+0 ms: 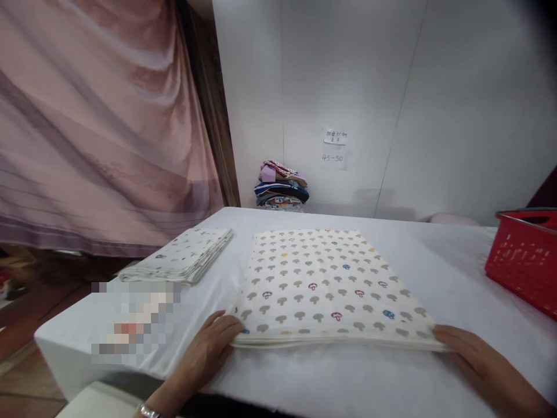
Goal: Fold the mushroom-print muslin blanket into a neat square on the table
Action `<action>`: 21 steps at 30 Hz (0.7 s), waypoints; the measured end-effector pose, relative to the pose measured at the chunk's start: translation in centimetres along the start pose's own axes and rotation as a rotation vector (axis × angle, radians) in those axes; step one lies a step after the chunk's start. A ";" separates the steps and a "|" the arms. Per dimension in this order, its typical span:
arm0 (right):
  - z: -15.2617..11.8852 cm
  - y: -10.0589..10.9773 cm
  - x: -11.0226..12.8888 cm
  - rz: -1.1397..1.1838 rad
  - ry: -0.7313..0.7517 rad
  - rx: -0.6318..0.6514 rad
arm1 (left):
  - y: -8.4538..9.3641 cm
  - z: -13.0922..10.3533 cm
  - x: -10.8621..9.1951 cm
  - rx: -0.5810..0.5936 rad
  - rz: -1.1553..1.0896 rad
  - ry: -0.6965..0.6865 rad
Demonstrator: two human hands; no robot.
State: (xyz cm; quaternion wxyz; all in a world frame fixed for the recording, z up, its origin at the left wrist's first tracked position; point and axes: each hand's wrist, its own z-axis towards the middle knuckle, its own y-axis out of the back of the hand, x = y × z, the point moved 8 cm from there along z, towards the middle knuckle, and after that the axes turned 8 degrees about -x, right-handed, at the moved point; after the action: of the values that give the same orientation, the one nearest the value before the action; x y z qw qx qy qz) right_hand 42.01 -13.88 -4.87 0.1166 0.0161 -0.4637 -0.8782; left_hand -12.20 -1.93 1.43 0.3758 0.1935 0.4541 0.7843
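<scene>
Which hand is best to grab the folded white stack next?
Probably the left hand. It's at the near left corner of the mushroom cloth, on the same side as the stack. The right hand is farther away.

A white table point(331, 380) bears mushroom-print cloth point(319, 284), a cloth stack point(185, 252) and a red basket point(524, 261).
</scene>
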 end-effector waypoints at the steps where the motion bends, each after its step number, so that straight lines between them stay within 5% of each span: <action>1: -0.3 -0.3 0.0 -0.007 0.006 0.015 | 0.0 0.0 0.0 0.013 -0.008 0.007; 12: 1.9 0.1 3.3 -0.105 0.089 0.069 | -0.5 0.2 -1.4 -0.035 0.001 -0.001; 21: 0.8 -0.8 0.4 -0.062 0.021 0.021 | -0.4 0.9 -1.1 0.012 -0.081 0.024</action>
State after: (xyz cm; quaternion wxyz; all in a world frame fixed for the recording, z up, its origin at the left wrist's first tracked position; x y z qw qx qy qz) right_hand 41.39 -12.85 -5.02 0.0940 0.0409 -0.4709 -0.8762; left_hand -10.74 -2.13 1.60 0.4004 0.1677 0.4708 0.7681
